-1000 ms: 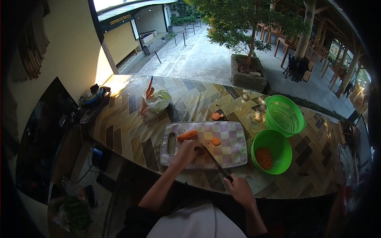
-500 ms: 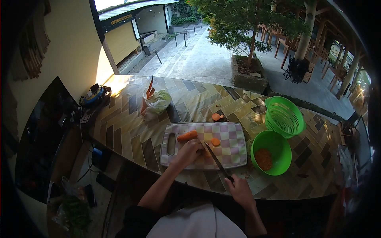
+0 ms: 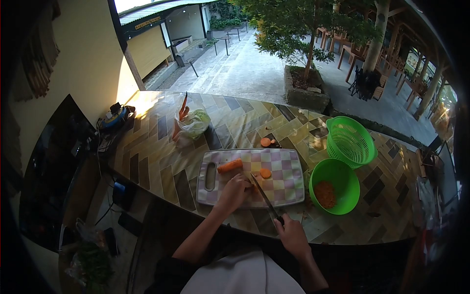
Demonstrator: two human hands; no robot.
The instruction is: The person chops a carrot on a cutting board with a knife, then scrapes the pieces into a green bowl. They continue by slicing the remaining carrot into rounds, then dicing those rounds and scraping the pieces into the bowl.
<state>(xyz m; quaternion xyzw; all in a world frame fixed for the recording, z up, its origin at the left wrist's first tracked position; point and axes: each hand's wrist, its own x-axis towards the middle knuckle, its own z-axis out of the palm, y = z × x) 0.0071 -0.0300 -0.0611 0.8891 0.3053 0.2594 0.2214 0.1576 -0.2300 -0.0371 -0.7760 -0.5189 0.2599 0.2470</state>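
Note:
A checkered cutting board (image 3: pixel 286 191) lies on the table before me. My right hand (image 3: pixel 293 231) grips a knife (image 3: pixel 266 196) by its black handle, the blade slanting over the board. On the board, my left hand (image 3: pixel 235 191) has its fingers bent and pressed together beside the blade, on a small carrot piece that they mostly cover. Just beyond that hand lies a thick carrot chunk (image 3: pixel 230 166). A round carrot slice (image 3: pixel 265 173) rests to the right of the knife tip.
Right of the board stands a green bowl (image 3: pixel 350 196) holding chopped carrot, touching a green colander (image 3: pixel 362 147). A plastic bag (image 3: pixel 188 132) with carrots and a pale green vegetable is at the back left. Carrot ends (image 3: pixel 266 142) lie behind the board.
The view has shifted very slightly. Both hands and the knife keep nearly the same place over the board; the carrot pieces have not visibly moved.

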